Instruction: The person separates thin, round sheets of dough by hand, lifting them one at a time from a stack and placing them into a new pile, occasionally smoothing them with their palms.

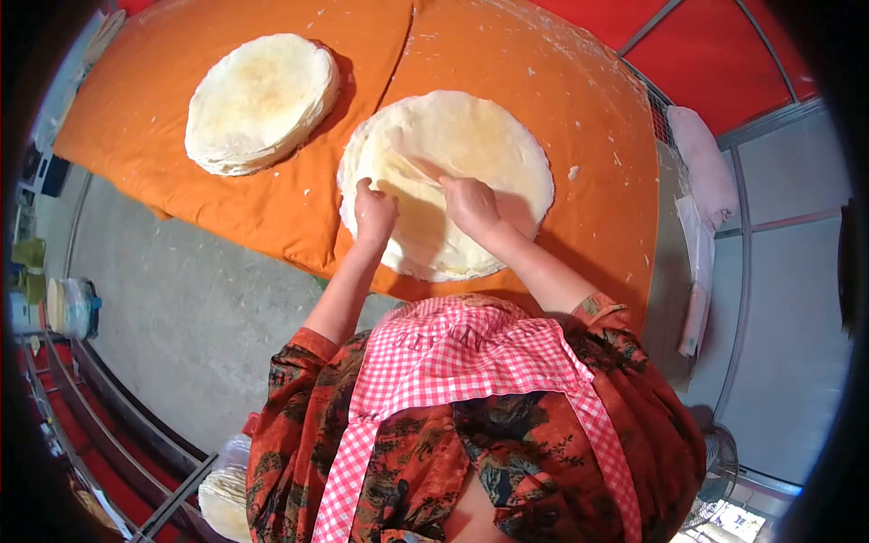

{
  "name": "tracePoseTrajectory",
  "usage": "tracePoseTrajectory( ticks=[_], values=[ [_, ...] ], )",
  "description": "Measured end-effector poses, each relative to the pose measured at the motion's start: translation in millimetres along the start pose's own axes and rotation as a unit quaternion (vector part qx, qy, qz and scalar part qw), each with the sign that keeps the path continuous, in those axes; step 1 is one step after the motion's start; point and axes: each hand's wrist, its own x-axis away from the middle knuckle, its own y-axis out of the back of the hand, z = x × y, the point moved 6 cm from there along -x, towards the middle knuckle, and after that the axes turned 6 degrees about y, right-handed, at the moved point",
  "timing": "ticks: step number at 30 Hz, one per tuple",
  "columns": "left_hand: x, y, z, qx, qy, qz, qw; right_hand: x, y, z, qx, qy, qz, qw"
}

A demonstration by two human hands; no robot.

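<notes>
In front of me lies a wide stack of thin round flatbreads (480, 136), pale with light brown patches. My right hand (471, 208) is closed on the raised edge of the top flatbread, which lifts and curls over the middle of the stack. To its left, my left hand (376, 213) is closed at the near left side of the same stack, its fingers bent around the sheet's edge. The fingertips of this hand are partly hidden. Shadows of both hands fall on the bread.
A second, smaller flatbread stack (258, 100) stands at the back left of the table, whose orange cloth (597, 136) carries scattered crumbs. More round flatbreads (224, 498) sit low at my left. A fan (715, 462) stands behind me at right; a rolled pale cloth (697, 158) lies beyond the table's right edge.
</notes>
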Motion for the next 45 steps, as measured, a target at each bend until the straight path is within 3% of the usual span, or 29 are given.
tracePoseTrajectory(
  ticks=[3,4,7,10,13,16,20,23,25,27,28,31,32,34,37,39,42,45],
  values=[
    [-4,2,-11,-0.05,0.05,0.04,0.997,-10,1,4,0.001,0.003,-0.021,1.0],
    [-9,0,-8,-0.042,0.026,0.013,0.999,-10,-6,7,-0.005,0.009,-0.025,1.0],
    [-30,-12,5,-0.082,0.015,0.112,0.99,-1,-36,8,0.002,0.01,0.01,1.0],
    [-25,-11,-2,-0.083,-0.041,0.079,0.993,8,-43,9,0.02,0.007,0.051,0.998],
    [-10,-8,-11,-0.009,0.009,0.1,0.995,10,-32,11,0.009,0.008,0.078,0.997],
    [9,-12,-13,0.202,0.149,0.18,0.951,14,-42,18,0.009,0.045,0.056,0.997],
    [9,-21,2,0.348,0.206,0.236,0.884,26,-37,31,0.037,0.044,-0.065,0.996],
    [32,-18,-20,0.424,0.209,0.24,0.848,2,-6,-4,-0.225,-0.151,0.115,0.956],
    [34,-1,-10,0.316,0.121,0.156,0.928,-25,33,-44,-0.271,-0.185,0.072,0.942],
    [25,20,3,0.165,0.025,0.038,0.985,-57,92,-52,-0.204,-0.154,0.045,0.966],
    [11,24,21,0.146,-0.01,-0.004,0.989,-70,136,-30,-0.083,-0.132,0.056,0.986],
    [7,25,29,0.176,0.035,0.026,0.983,-58,156,14,0.05,-0.031,-0.018,0.998],
    [8,25,24,0.18,0.036,0.033,0.983,-49,127,9,-0.002,0.055,-0.036,0.998],
    [10,27,15,0.16,0.043,0.035,0.986,-31,77,26,0.068,0.012,0.02,0.997],
    [12,22,19,0.163,0.089,0.061,0.981,-8,-20,10,0.046,0.044,0.053,0.997],
    [9,20,21,0.182,0.115,0.095,0.972,-1,-39,13,0.044,0.026,0.094,0.994],
    [15,18,18,0.215,0.139,0.154,0.954,-5,-25,5,0.003,0.011,0.077,0.997],
    [20,14,17,0.252,0.174,0.167,0.937,-1,1,21,0.046,0.063,0.066,0.995]
  ],
)
